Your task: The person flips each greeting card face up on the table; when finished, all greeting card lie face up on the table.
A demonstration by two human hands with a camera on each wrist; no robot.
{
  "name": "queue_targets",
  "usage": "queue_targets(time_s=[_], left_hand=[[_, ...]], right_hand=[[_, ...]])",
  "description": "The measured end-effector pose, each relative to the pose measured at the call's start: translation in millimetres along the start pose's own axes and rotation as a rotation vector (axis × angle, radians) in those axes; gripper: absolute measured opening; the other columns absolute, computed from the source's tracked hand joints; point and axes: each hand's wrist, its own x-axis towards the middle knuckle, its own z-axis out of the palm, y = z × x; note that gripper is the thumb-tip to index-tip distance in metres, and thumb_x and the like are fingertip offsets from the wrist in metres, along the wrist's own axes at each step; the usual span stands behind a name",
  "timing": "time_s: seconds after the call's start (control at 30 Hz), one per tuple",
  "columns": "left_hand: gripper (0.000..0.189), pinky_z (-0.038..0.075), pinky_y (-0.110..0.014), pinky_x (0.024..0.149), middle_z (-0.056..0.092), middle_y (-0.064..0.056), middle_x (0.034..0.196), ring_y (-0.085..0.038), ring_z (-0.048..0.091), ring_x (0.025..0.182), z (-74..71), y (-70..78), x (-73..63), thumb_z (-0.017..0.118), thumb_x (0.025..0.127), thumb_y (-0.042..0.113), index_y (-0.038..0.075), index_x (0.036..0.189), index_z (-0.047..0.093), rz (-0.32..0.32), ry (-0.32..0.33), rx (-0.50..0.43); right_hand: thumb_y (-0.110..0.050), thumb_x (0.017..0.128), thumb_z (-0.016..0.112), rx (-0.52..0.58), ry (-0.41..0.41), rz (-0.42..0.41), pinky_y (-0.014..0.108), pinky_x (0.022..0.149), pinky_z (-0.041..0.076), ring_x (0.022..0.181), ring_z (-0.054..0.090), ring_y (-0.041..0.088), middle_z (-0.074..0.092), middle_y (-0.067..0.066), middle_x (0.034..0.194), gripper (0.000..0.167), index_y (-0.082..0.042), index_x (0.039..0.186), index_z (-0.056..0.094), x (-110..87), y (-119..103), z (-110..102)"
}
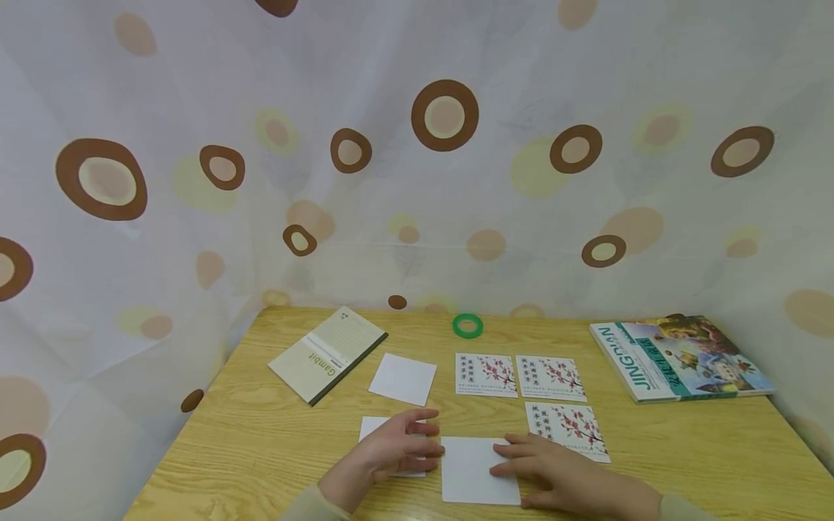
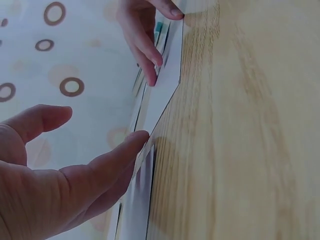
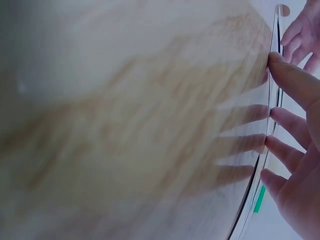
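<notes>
A blank white square card (image 1: 472, 477) lies on the table between the two hands. At its left edge, my left hand (image 1: 405, 445) rests with fingers extended, fingertips right at the edge; the left wrist view shows a fingertip touching the card there. My right hand (image 1: 554, 467) lies over the card's right side with spread, straight fingers on it and its thumb by the lower right corner. Another white card (image 1: 373, 427) is partly hidden under the left hand. Beyond it sits a third white card (image 1: 402, 380), turned slightly.
Three cards printed with red blossoms lie at right: one (image 1: 485, 375), a second (image 1: 552, 378), and a third (image 1: 573, 430) partly behind the right hand. A green tape roll (image 1: 468, 326) sits at the back, a notebook (image 1: 328, 354) back left, a thick book (image 1: 680, 358) back right.
</notes>
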Motion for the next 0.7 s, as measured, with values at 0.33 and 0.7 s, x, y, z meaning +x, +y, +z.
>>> queue_targets(time_s=[0.33, 0.7], left_hand=[[0.066, 0.061, -0.039, 0.083, 0.048, -0.025, 0.136, -0.020, 0.066, 0.093, 3.3, 4.4, -4.9, 0.066, 0.088, 0.000, -0.002, 0.148, 0.037, 0.015, 0.034, 0.036], [0.066, 0.061, -0.042, 0.083, 0.048, -0.026, 0.137, -0.021, 0.067, 0.094, 4.0, 2.6, -4.6, 0.064, 0.089, 0.000, -0.002, 0.149, 0.035, 0.017, 0.048, 0.005]], right_hand=[[-0.047, 0.097, 0.057, -0.018, -0.002, 0.005, 0.050, 0.106, 0.047, 0.136, 0.048, 0.034, 0.054, -0.002, 0.146, 0.041, -0.037, 0.137, 0.057, 0.9, 0.1, 0.1], [-0.048, 0.095, 0.060, -0.080, 0.030, -0.025, 0.050, 0.102, 0.048, 0.132, 0.051, 0.033, 0.057, -0.001, 0.144, 0.043, -0.035, 0.136, 0.059, 0.8, 0.0, 1.1]])
